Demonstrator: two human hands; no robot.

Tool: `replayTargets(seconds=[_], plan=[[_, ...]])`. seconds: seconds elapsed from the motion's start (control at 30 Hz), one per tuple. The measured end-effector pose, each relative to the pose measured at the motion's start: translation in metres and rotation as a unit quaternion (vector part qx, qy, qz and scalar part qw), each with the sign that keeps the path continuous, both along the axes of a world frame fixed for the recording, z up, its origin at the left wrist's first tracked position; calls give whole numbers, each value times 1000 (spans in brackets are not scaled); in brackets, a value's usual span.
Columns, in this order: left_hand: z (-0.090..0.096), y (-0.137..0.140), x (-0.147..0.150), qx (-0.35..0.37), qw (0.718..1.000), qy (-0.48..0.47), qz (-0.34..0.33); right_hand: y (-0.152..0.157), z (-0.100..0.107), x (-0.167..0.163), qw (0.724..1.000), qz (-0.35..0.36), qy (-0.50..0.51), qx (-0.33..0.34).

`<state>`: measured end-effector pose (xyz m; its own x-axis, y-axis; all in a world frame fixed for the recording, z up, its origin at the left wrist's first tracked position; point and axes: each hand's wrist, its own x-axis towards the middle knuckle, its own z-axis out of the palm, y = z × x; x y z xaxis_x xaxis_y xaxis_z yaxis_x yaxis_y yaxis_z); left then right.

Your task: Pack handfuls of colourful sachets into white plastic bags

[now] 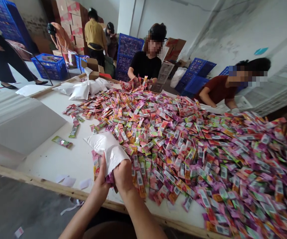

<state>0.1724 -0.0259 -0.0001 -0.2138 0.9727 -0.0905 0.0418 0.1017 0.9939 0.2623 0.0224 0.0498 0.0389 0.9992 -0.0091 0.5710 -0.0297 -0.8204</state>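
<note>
A crinkly, shiny white bag (107,148) sits at the near edge of the white worktop (59,159), beside a big heap of flat, bright packets (183,149). The right hand (123,176) squeezes the bag's end. The left hand (101,181), fingers curled, grips packets against it.

Glossy white plastic bag (107,147); shiny foil-like sachets (183,149); matt white tabletop (66,159) w/ raw wood edge.
</note>
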Motion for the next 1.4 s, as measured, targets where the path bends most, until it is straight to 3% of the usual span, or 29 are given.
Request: replayTargets(seconds=[0.07, 0.17, 0.23, 0.3, 0.37, 0.47, 0.5, 0.57, 0.67, 0.73, 0.8, 0.87, 1.0, 1.07, 1.2, 1.3, 1.4], plan=[[4, -1, -12, -59, 994, -94, -14, -3, 10, 3, 997, 63, 33, -33], [20, -7, -27, -157, 953, -258, -13, -18, 30, 13, 964, 185, 172, -80], [38, -16, -29, -146, 954, -262, -24, -36, 40, 23, 959, 209, 179, -66], [58, -29, -21, -97, 972, -211, -46, -60, 41, 35, 977, 192, 95, -17], [72, -44, -7, -103, 965, -229, -70, -86, 32, 47, 984, 173, 3, 47], [78, -61, 13, -215, 892, -383, -108, -115, 8, 58, 981, 121, -80, 130], [76, -64, 17, -243, 869, -417, -106, -120, 2, 59, 981, 95, -98, 137], [69, -66, 22, -273, 856, -430, -88, -124, -3, 58, 989, 44, -104, 97], [61, -65, 17, -280, 866, -408, -68, -122, 7, 57, 996, 76, -39, -29], [60, -66, 8, -273, 872, -398, -83, -119, 16, 61, 988, 143, -12, -54], [61, -69, 1, -266, 874, -391, -111, -118, 21, 66, 983, 181, -13, -29], [61, -73, 0, -251, 880, -379, -136, -118, 17, 69, 985, 173, -8, 2], [49, -80, 13, -154, 939, -284, -119, -114, -12, 55, 995, 54, -39, 76], [42, -81, 19, -132, 953, -253, -104, -107, -26, 41, 991, 37, -76, 100], [40, -81, 16, -154, 945, -272, -97, -97, -28, 28, 990, 98, -83, 59], [47, -82, 9, -189, 926, -318, -72, -106, -12, 38, 992, 127, 18, -1], [52, -85, 12, -153, 927, -339, -52, -121, -4, 49, 988, 133, 59, 47]])
